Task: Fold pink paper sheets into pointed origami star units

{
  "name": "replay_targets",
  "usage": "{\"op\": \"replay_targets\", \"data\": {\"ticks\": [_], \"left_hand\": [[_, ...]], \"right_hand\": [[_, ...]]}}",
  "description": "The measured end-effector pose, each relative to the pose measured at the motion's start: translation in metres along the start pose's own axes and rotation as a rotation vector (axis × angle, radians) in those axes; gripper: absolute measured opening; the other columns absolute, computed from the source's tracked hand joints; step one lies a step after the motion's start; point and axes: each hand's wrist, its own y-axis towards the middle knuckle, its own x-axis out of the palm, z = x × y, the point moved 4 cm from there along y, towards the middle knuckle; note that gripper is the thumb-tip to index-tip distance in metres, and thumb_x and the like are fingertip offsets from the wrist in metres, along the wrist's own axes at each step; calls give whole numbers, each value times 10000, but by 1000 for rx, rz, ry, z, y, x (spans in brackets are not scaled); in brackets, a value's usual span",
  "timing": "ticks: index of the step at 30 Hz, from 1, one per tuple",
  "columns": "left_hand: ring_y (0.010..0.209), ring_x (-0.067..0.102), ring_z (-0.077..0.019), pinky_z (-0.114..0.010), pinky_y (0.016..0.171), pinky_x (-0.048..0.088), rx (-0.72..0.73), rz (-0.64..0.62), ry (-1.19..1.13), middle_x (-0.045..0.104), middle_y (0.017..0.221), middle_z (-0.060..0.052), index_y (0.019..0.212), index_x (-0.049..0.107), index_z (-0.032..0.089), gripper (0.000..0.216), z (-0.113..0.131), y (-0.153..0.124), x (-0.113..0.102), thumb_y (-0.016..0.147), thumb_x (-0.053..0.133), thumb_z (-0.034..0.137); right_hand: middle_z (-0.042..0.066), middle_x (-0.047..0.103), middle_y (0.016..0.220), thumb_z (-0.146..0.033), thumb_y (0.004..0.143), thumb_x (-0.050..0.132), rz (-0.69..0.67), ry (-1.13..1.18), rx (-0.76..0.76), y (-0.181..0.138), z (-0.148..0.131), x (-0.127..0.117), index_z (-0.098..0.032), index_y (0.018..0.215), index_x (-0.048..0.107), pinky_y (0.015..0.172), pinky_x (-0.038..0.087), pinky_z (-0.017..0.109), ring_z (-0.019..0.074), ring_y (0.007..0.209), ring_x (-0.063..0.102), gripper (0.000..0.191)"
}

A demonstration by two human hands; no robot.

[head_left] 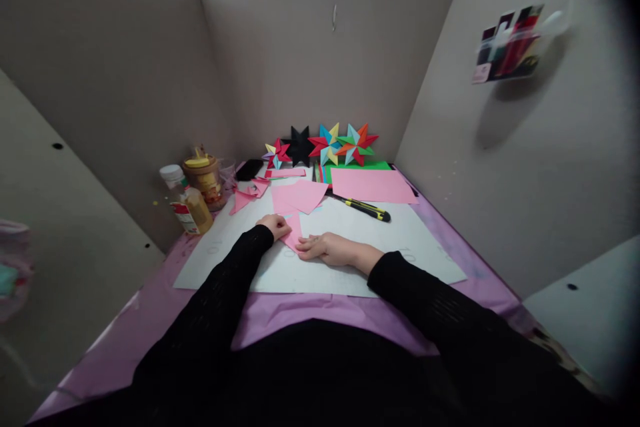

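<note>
On the white sheet (350,277), the pink paper piece (295,224) should be light, easily creased, best held by edges; my left hand (273,225) curls there, pinch unclear; my right hand (327,249) touches it, fingers outstretched.

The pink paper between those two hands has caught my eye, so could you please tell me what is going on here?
A person in black sleeves has both hands at a small piece of pink paper on a white sheet. The left hand is at its left edge, and the fingers of the right hand rest at its lower end. A yellow-and-black knife lies beyond the right hand, and paper stars stand along the back wall.
</note>
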Motion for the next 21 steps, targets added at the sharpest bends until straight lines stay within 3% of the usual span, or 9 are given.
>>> {"op": "replay_targets", "data": {"ticks": [9, 12, 16, 18, 21], "left_hand": [[700, 578, -161, -221, 630, 434, 6, 6, -8, 665, 695, -3, 677, 681, 189, 197, 1, -1, -2, 676, 625, 377], [715, 580, -163, -225, 645, 434, 14, 3, -10, 668, 719, -8, 674, 679, 187, 193, 1, -1, -1, 680, 623, 371], [722, 580, -166, -228, 650, 432, 16, -1, -15, 667, 728, -13, 682, 679, 188, 193, 0, -1, -1, 682, 622, 371], [720, 579, -167, -228, 648, 431, 13, 0, -18, 667, 725, -14, 681, 679, 187, 193, 0, -1, 0, 680, 624, 372], [710, 578, -165, -225, 637, 429, 8, 0, -21, 663, 703, -12, 678, 677, 187, 191, -2, 0, 0, 678, 627, 371]], "right_hand": [[46, 582, 1219, -87, 841, 478, 62, 179, 15, -10, 4, -1, -238, 989, 688, 1078, 280, 391, 165, 1239, 431, 298], [61, 642, 1140, -80, 849, 447, 140, 191, 71, -11, 3, -3, -204, 1045, 655, 1000, 394, 364, 161, 1139, 540, 312], [46, 525, 1298, -8, 797, 436, 162, 77, 57, -10, -3, -4, -237, 1221, 541, 985, 410, 337, 147, 1169, 508, 493], [19, 439, 1372, 22, 767, 430, 112, 8, 18, -9, -6, -3, -274, 1222, 541, 1021, 371, 349, 150, 1224, 451, 554], [6, 469, 1348, 29, 764, 431, 82, -74, -4, -8, -5, -1, -297, 1182, 576, 1019, 369, 366, 154, 1213, 462, 549]]}}
